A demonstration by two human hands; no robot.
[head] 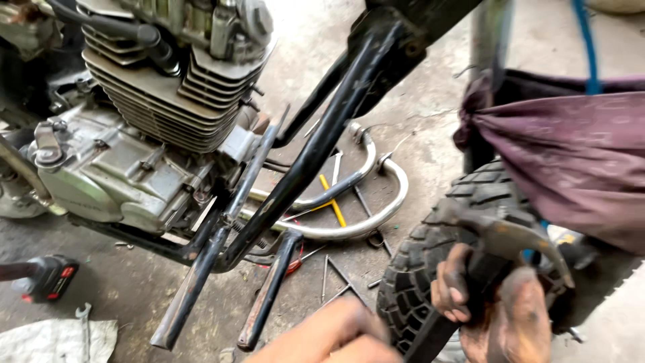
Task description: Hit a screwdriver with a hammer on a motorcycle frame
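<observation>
My right hand (500, 312), dirty with grease, is wrapped around the dark handle of a claw hammer just below its metal head (514, 236). The hammer sits against the knobby front tyre (423, 262) of a motorcycle. My left hand (329, 336) is blurred at the bottom centre, close to the lower end of the hammer handle; I cannot tell whether it grips anything. Two black frame tubes (316, 144) slope down in front of the finned engine (154, 101), their loose lower ends (222, 289) hanging over the floor.
Curved chrome pipes (376, 218), a yellow-handled tool (331, 199) and thin rods lie on the concrete floor under the frame. A purple cloth bundle (571, 158) with a blue strap (586, 47) hangs at right. A red-and-black power tool (44, 277) and a white sack (54, 339) lie at left.
</observation>
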